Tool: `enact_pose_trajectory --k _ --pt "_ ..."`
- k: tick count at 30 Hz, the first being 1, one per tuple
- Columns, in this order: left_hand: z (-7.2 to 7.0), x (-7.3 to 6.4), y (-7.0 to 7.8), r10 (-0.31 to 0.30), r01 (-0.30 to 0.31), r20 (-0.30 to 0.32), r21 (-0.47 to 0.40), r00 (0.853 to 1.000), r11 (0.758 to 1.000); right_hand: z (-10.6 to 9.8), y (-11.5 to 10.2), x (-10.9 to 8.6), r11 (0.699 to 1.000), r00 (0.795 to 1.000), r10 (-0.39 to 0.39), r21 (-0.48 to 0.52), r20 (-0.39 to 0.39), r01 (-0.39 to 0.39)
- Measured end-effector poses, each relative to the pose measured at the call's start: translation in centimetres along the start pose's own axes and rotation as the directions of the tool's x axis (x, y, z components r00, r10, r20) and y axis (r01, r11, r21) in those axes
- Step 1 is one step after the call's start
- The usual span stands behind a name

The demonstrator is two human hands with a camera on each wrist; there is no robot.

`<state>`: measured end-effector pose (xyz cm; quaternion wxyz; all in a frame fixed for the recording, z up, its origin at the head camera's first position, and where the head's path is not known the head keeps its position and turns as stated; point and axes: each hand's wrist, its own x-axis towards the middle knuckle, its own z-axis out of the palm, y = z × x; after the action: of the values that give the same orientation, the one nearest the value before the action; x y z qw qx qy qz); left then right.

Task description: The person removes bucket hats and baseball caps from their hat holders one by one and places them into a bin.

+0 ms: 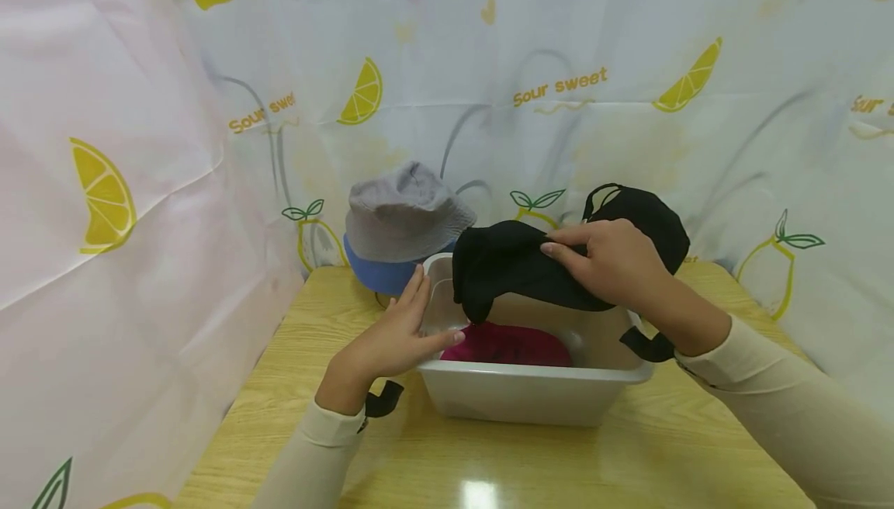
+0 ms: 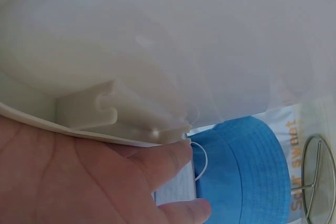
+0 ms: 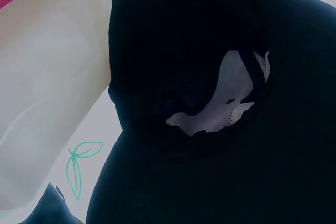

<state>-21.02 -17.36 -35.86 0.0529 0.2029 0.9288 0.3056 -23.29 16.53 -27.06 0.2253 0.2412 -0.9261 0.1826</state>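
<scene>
A black cap [image 1: 510, 261] is held over the basin by my right hand [image 1: 618, 264], thumb and fingers pinching its edge. In the right wrist view the dark cap fabric [image 3: 173, 35] fills most of the picture, with a pale mesh patch [image 3: 226, 98] showing. My left hand [image 1: 391, 338] rests on the left rim of the light grey basin [image 1: 517, 396], fingers extended along it and thumb inside the rim. The left wrist view shows this palm [image 2: 94, 182] against the basin's outer lip. Inside the basin lies a dark pink fabric item [image 1: 513, 344].
Behind the basin at left, a grey bucket hat [image 1: 408, 214] sits over a blue bucket hat [image 1: 380, 272]. Beside the blue hat shows a wire stand [image 2: 315, 177]. Another black hat [image 1: 656, 222] with a loop strap stands back right. Printed curtains surround the wooden table [image 1: 335, 447].
</scene>
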Motion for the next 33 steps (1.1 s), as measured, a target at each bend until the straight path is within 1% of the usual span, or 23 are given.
enact_pose_trajectory --k 5,11,14,21,24,28,33 --pt "0.1 0.1 0.0 0.005 -0.005 -0.005 0.002 1.000 1.000 0.5 -0.1 0.2 0.998 0.998 -0.067 0.017 0.009 0.066" --pt "0.1 0.1 0.0 0.004 -0.004 -0.005 -0.003 1.000 1.000 1.0 -0.1 0.3 0.991 0.991 -0.122 0.065 0.053 0.118" --pt "0.1 0.0 0.2 0.004 -0.004 -0.005 -0.015 1.000 1.000 1.2 -0.2 0.4 0.989 0.986 -0.136 0.074 0.094 0.130" --pt "0.1 -0.1 0.1 0.000 0.000 -0.002 -0.017 1.000 1.000 1.4 -0.3 0.6 0.991 0.971 -0.123 0.083 0.205 0.107" --pt "0.1 -0.1 0.0 0.003 -0.003 -0.005 -0.020 1.000 1.000 1.4 -0.4 0.6 0.989 0.962 -0.139 0.085 0.234 0.122" --pt "0.1 -0.1 0.0 0.002 -0.002 -0.008 -0.021 1.000 1.000 1.4 -0.5 0.5 0.984 0.953 -0.174 0.085 0.249 0.157" --pt "0.0 -0.1 0.1 -0.003 0.003 -0.007 -0.014 1.000 1.000 1.3 -0.7 0.3 0.979 0.946 -0.196 0.097 0.259 0.177"
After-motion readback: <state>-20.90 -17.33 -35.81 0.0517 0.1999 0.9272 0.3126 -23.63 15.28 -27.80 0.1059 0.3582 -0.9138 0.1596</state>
